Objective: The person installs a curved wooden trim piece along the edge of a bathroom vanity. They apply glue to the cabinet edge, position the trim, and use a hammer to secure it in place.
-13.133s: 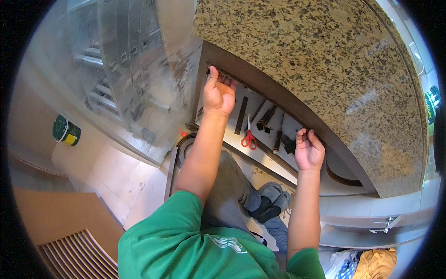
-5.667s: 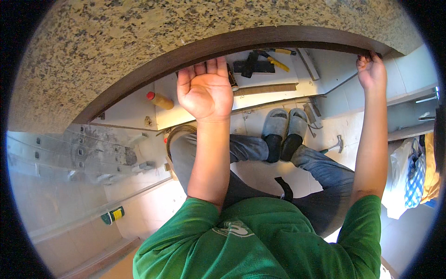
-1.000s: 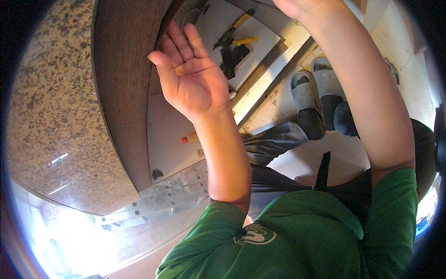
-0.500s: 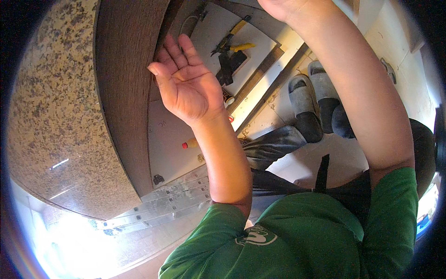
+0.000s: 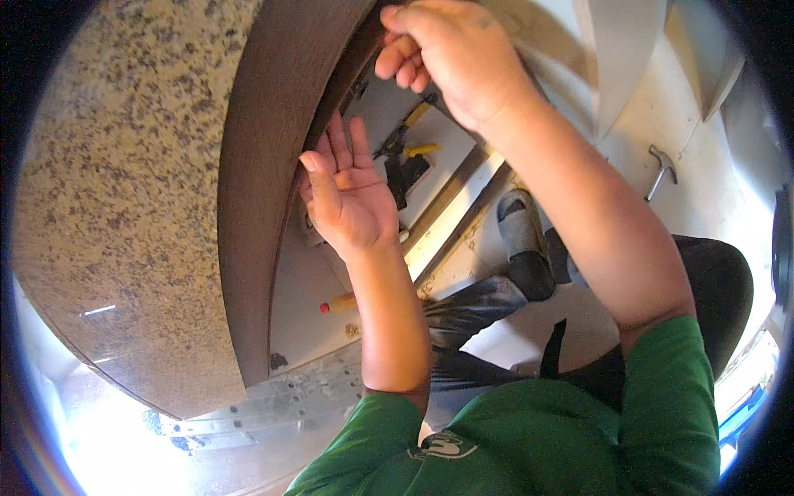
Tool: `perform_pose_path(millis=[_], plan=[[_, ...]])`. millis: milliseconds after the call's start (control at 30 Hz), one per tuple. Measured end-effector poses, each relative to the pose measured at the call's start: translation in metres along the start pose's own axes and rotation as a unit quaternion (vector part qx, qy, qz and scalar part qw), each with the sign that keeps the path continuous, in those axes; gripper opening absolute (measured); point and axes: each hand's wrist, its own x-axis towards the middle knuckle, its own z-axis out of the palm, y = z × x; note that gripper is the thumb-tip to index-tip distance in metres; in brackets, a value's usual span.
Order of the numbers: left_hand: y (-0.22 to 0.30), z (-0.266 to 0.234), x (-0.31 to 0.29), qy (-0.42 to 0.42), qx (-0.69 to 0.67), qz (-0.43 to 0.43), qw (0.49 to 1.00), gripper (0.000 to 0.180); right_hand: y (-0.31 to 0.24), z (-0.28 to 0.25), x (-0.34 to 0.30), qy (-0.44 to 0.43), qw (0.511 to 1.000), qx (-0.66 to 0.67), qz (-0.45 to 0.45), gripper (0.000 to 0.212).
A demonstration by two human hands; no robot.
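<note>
My left hand (image 5: 351, 198) is palm up beside a dark wood-grain panel (image 5: 269, 182), fingers stretched out, with the fingertips close to the panel's inner edge and partly hidden there. Higher up, my right hand (image 5: 455, 58) has its fingers curled in and its thumb near the top of the same panel. Whatever lies between those fingers, if anything, cannot be made out. A speckled granite slab (image 5: 132, 182) adjoins the panel on the left. Beyond my left hand, a yellow-handled tool (image 5: 422, 150) lies on a pale board among dark pieces.
A hammer (image 5: 661, 172) lies on the floor at right. Below my right forearm is a grey slip-on shoe (image 5: 521, 227). A bottle with a red cap (image 5: 337, 304) lies beside my left forearm. At lower left runs a perforated metal piece (image 5: 289, 393).
My right hand has come down and left into view, to the panel's top. My left hand stays open beside the panel. The view has shifted, so the slab and panel sit farther right, and the hammer shows.
</note>
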Motion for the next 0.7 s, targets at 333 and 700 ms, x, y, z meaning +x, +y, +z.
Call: perform_pose_path(millis=[333,700], plan=[[-0.0054,0.0076,0.0054,-0.014,-0.020,-0.008,1.000,0.042,0.0042,-0.0039,0.0040,-0.019,0.999,0.042,-0.007,0.028],[-0.0095,0.0102,0.0063,0.016,-0.012,0.000,1.000,0.049,0.0020,-0.0054,0.0071,-0.040,0.999,-0.002,-0.033,0.028]])
